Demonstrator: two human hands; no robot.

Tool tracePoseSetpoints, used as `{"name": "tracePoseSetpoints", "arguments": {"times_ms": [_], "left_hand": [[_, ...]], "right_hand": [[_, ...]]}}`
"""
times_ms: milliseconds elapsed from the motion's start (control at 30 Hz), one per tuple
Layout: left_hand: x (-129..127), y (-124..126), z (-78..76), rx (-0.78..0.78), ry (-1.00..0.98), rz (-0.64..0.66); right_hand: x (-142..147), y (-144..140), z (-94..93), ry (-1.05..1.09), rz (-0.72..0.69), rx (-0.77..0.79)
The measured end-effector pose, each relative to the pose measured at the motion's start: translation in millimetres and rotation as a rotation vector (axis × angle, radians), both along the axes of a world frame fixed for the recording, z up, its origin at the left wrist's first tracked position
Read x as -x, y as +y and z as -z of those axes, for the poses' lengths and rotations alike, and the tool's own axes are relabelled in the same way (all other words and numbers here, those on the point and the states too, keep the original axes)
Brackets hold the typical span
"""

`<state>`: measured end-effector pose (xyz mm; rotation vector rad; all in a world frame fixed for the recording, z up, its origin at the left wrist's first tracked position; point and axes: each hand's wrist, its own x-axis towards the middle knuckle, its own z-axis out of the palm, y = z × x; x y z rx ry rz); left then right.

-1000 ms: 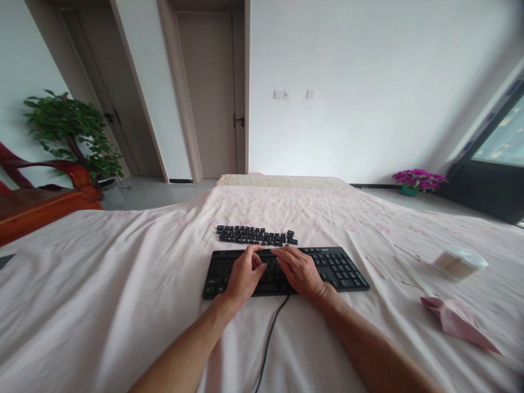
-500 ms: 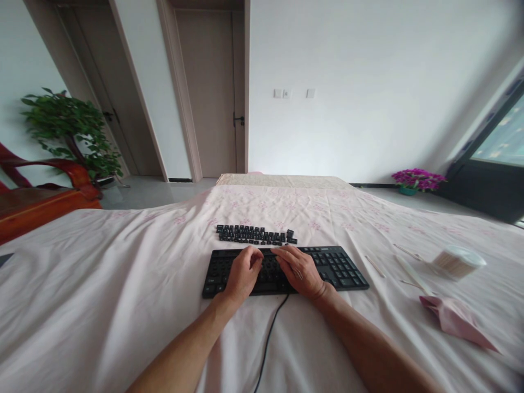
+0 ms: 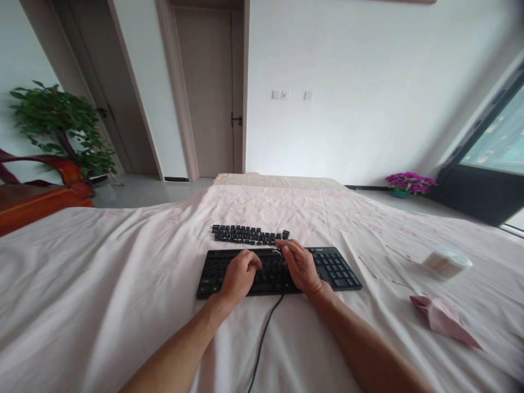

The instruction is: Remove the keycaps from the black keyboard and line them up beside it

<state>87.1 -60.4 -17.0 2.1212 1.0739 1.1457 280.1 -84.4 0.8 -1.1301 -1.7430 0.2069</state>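
Observation:
A black keyboard [image 3: 336, 269] lies on the pink cloth in front of me, its cable [image 3: 262, 338] running toward me. Rows of loose black keycaps [image 3: 241, 234] sit just behind it. My left hand [image 3: 239, 275] rests on the keyboard's middle with its fingers curled. My right hand [image 3: 302, 267] lies beside it, with thumb and forefinger pinched on a small pale object [image 3: 277, 250] at the keyboard's far edge, close to the keycaps. What that object is cannot be made out.
To the right lie thin swab sticks [image 3: 403, 275], a round tub of cotton swabs [image 3: 445, 262] and a crumpled pink cloth [image 3: 444, 319]. A red wooden chair [image 3: 41, 199] and a plant [image 3: 61, 123] stand at the left; purple flowers [image 3: 409, 182] are on the floor by the window.
My right hand's fingertips moved forward to the keyboard's far edge and pinched together. My left hand's fingers curled in more. The view shifted slightly.

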Motion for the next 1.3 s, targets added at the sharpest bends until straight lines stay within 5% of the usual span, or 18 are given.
{"name": "tracePoseSetpoints", "arguments": {"times_ms": [733, 1300], "left_hand": [[-0.5, -2.7, -1.9, 0.037, 0.060, 0.038], [-0.6, -3.2, -1.9, 0.034, 0.067, 0.032]], "right_hand": [[-1.7, -0.6, -4.9, 0.333, 0.026, 0.103], [-4.1, -0.8, -4.8, 0.378, 0.068, 0.176]]}}
